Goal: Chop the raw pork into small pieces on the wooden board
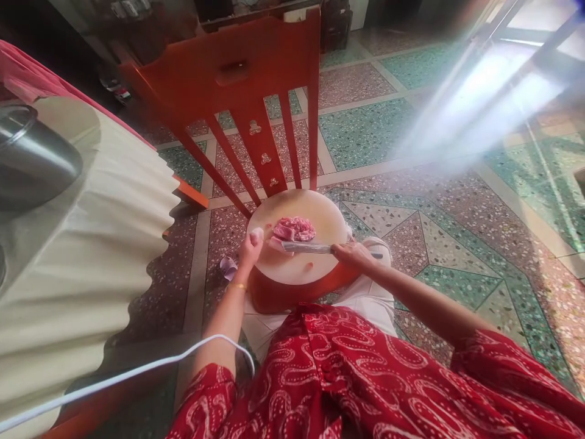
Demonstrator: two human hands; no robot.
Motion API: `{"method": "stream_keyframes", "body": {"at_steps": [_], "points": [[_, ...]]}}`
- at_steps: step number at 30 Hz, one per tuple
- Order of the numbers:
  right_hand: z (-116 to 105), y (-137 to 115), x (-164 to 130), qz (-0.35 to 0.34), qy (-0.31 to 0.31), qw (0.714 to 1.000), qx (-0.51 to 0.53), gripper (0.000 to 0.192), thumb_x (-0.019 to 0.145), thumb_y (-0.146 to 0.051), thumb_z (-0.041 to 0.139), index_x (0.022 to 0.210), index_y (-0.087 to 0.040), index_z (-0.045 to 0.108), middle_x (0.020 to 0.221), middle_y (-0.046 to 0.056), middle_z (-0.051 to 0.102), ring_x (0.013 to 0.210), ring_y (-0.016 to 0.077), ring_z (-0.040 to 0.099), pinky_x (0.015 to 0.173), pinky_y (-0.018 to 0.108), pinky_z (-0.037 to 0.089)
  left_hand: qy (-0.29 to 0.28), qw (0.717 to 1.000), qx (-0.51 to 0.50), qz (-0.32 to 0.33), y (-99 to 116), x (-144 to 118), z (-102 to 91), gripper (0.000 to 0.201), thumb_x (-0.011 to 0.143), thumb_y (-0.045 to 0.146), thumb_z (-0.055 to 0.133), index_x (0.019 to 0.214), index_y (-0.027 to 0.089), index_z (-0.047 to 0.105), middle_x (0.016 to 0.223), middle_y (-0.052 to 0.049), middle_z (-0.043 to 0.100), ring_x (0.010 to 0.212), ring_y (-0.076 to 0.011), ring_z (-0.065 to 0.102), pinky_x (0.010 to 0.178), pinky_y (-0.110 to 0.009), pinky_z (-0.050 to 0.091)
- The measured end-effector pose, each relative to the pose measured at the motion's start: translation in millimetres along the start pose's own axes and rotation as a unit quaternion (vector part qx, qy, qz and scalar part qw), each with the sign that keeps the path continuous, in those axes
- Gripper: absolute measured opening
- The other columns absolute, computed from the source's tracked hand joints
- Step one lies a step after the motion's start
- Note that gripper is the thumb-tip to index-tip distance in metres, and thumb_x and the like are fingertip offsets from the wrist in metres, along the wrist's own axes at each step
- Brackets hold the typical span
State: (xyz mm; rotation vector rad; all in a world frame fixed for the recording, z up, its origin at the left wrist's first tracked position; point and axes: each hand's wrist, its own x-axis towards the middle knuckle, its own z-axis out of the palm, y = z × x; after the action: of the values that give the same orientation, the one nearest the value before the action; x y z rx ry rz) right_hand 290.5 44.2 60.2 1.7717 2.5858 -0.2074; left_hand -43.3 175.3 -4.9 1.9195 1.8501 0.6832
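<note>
A pale round cutting board point(297, 274) rests on the seat of a red wooden chair. On its middle lies a heap of chopped raw meat point(296, 228). My right hand point(354, 253) is wrapped round the handle of a knife point(308, 247). The blade points left across the board, just in front of the meat and overlapping its near edge. My left hand point(252, 244) is closed at the board's left edge, apart from the heap. What its curled fingers hold, if anything, is too small to make out. A small meat scrap point(309, 266) lies nearer to me on the board.
The chair's slatted back point(237, 67) rises beyond the board. To the left stands a table with a cream ruffled cloth point(114, 201) and a metal pot point(34, 155). A white cable point(150, 366) crosses by my left arm. Patterned stone floor point(375, 134) spreads to the right.
</note>
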Motion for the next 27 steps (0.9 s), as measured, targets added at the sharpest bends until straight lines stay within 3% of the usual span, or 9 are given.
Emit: {"method": "stream_keyframes", "body": {"at_steps": [3,5,8,10,13,16,20,22,27], "points": [[5.7,-2.0,-2.7,0.017,0.005,1.000,0.003,0.024,0.092,-0.019,0.037,0.095,-0.015,0.061,0.074,0.007,0.069,0.061,0.0142,0.057,0.053,0.026,0.023,0.011,0.994,0.060,0.094,13.1,24.2,-6.6,0.028,0.079,0.030,0.054,0.102,0.015,0.058,0.099,-0.012,0.063,0.093,-0.0241,0.058,0.084,-0.037,0.045],[6.3,1.0,-5.6,0.019,0.010,1.000,0.008,0.026,0.093,-0.020,0.036,0.097,-0.016,0.061,0.073,0.007,0.068,0.060,0.0139,0.057,0.052,0.026,0.024,0.022,0.978,0.094,0.185,24.0,22.6,-9.8,0.028,0.079,0.024,0.051,0.104,0.016,0.059,0.113,-0.014,0.059,0.107,-0.0258,0.054,0.094,-0.040,0.040],[1.7,14.1,-15.5,-0.027,0.003,0.999,0.030,0.030,0.094,-0.025,0.034,0.101,-0.017,0.063,0.074,0.006,0.068,0.060,0.0129,0.056,0.053,0.025,0.025,-0.084,0.930,0.136,0.332,37.0,0.0,-8.6,0.035,0.076,0.019,0.051,0.110,0.020,0.059,0.120,-0.011,0.057,0.116,-0.0263,0.049,0.102,-0.043,0.033],[-3.4,24.7,-22.6,-0.090,-0.026,0.995,0.039,0.031,0.095,-0.027,0.035,0.100,-0.018,0.064,0.074,0.006,0.068,0.059,0.0124,0.054,0.053,0.025,0.026,-0.144,0.902,0.164,0.373,42.5,-16.3,-2.7,0.043,0.074,0.018,0.053,0.117,0.022,0.055,0.120,-0.009,0.056,0.118,-0.0276,0.047,0.105,-0.045,0.030],[-9.7,34.0,-24.3,-0.159,-0.088,0.983,0.012,0.030,0.094,-0.027,0.038,0.095,-0.020,0.066,0.074,0.005,0.068,0.057,0.0124,0.053,0.053,0.025,0.025,-0.148,0.908,0.205,0.334,46.8,-27.5,10.2,0.042,0.070,0.020,0.058,0.112,0.019,0.056,0.109,-0.013,0.059,0.110,-0.0309,0.051,0.101,-0.048,0.030],[-11.2,33.4,-8.2,-0.168,-0.137,0.976,-0.035,0.028,0.093,-0.024,0.039,0.095,-0.021,0.066,0.076,0.006,0.068,0.060,0.0135,0.055,0.053,0.025,0.026,-0.105,0.937,0.211,0.260,43.6,-26.8,16.8,0.034,0.069,0.027,0.062,0.101,0.017,0.058,0.100,-0.014,0.062,0.103,-0.0320,0.053,0.096,-0.048,0.035],[-12.1,27.9,29.9,-0.103,-0.143,0.983,-0.050,0.028,0.095,-0.024,0.037,0.107,-0.023,0.062,0.083,0.007,0.069,0.067,0.0158,0.059,0.054,0.025,0.028,-0.007,0.981,0.176,0.083,24.3,-34.6,3.3,0.033,0.073,0.033,0.059,0.099,0.014,0.059,0.092,-0.014,0.065,0.087,-0.0279,0.059,0.080,-0.039,0.043],[-13.9,21.3,44.7,-0.062,-0.140,0.988,-0.032,0.028,0.096,-0.025,0.036,0.109,-0.022,0.060,0.086,0.008,0.069,0.070,0.0165,0.061,0.054,0.024,0.029,0.005,0.987,0.161,0.011,16.4,-47.6,-6.0,0.031,0.075,0.034,0.056,0.097,0.012,0.060,0.085,-0.013,0.066,0.078,-0.0249,0.060,0.073,-0.034,0.044],[-16.6,-21.6,41.8,-0.016,-0.164,0.986,0.038,0.028,0.098,-0.026,0.032,0.112,-0.019,0.056,0.086,0.009,0.069,0.071,0.0166,0.063,0.054,0.023,0.032,-0.048,0.985,0.162,0.040,38.5,-90.9,4.8,0.031,0.079,0.036,0.053,0.098,0.014,0.062,0.085,-0.012,0.066,0.082,-0.0239,0.061,0.075,-0.033,0.043]]}}
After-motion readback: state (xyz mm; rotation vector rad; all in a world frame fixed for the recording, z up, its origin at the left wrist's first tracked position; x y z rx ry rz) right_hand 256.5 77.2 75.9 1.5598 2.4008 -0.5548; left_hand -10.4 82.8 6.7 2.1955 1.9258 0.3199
